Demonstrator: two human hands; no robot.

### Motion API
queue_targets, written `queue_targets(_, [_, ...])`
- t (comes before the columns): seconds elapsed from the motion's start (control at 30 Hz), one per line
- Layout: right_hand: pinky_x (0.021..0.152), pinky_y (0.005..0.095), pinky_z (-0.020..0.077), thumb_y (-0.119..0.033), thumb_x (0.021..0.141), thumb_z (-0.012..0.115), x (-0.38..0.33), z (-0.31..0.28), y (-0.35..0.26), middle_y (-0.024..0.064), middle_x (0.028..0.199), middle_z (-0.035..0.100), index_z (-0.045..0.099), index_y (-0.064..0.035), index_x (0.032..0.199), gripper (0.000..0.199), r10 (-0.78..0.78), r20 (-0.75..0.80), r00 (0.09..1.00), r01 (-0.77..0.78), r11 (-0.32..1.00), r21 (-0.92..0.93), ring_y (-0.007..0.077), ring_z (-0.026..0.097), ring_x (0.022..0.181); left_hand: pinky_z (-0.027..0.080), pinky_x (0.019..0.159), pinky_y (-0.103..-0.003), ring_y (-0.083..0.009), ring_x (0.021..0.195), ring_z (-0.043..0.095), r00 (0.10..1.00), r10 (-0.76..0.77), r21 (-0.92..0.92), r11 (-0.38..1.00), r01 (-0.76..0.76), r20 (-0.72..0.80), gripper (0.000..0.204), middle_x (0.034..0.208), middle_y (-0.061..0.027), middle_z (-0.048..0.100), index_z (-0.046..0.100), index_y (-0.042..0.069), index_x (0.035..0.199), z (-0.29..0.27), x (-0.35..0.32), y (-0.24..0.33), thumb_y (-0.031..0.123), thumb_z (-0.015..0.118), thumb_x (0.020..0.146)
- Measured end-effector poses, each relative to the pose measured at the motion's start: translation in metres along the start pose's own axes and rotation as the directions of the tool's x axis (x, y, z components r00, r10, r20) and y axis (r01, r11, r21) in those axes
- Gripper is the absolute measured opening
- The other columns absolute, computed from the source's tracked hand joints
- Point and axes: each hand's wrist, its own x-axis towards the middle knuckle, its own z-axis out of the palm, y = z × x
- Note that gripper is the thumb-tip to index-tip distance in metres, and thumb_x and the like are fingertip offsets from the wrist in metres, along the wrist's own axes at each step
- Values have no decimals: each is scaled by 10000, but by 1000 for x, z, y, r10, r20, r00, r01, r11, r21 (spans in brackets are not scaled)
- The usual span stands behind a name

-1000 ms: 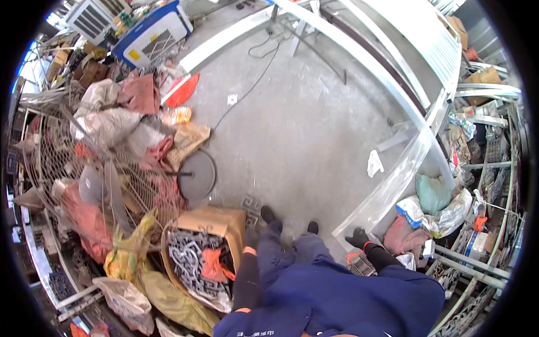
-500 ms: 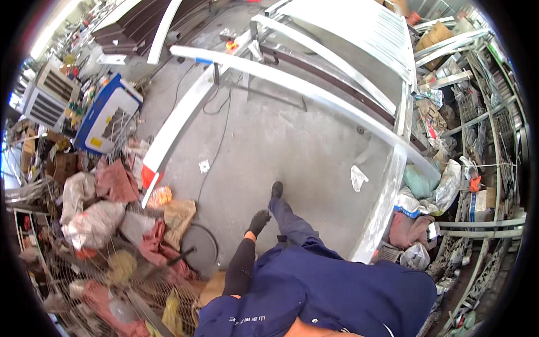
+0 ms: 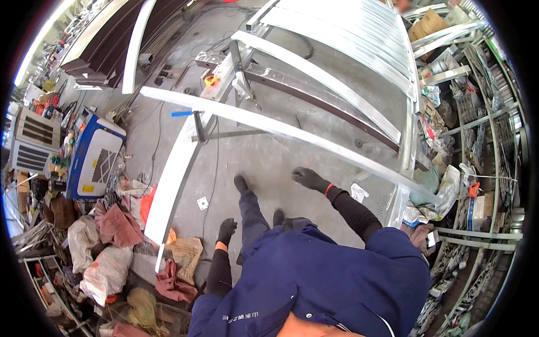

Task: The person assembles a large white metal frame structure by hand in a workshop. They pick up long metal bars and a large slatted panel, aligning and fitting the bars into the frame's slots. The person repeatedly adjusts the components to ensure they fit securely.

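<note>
My right hand (image 3: 307, 178), in a dark glove with a red band at the wrist, hangs over the floor with loosely bent fingers and nothing in it. Nearest to it is a long silver metal bar (image 3: 269, 129), apart from the fingers, which slants across the frame ahead. My left hand (image 3: 227, 229), also in a dark glove, hangs low beside my leg, its fingers loose and holding nothing. Left of it lies a wide white metal beam (image 3: 177, 185). Near where the bar crosses this beam are a dark bracket (image 3: 199, 126) and a blue strip (image 3: 181, 114).
A tool with a dark handle (image 3: 236, 56) rests on the frame beside an orange object (image 3: 211, 81). White slatted panel (image 3: 342, 39) stands at the far right. A blue-and-white machine (image 3: 98, 157), sacks (image 3: 109, 269) and scrap line the left; cables cross the floor.
Both my arms have come further into view, the right one reaching forward. My legs have stepped, and the view has shifted, bringing the bar lower in the picture.
</note>
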Motion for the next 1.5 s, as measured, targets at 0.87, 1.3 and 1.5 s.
queue_targets(0.87, [729,278,463,-246,886,551,556,-324,-121,92,876,635,603,7,1042,301,-29,-427,904,176,934,309,120,571,799,466,800,-392,-303,943,586,770,543,-40,808,-588,-335,367,1010,-142,589,510,34,1153,-417,852,343,212,592,842])
queue_targets(1.3, [752,364,495,-105,864,491,799,-390,-72,147,867,647,615,-21,972,184,-705,-401,585,233,619,-750,265,622,813,486,770,-322,-226,964,607,830,412,-412,728,-548,-377,330,1105,-114,602,564,56,1142,-394,801,343,41,573,813])
queue_targets(1.5, [745,289,467,-130,891,514,597,-246,-174,89,891,621,583,20,1081,252,-3,-344,939,76,977,199,140,581,813,465,634,-408,-312,744,586,971,66,-435,886,-163,-230,218,800,-127,606,616,73,975,-383,515,218,40,551,770])
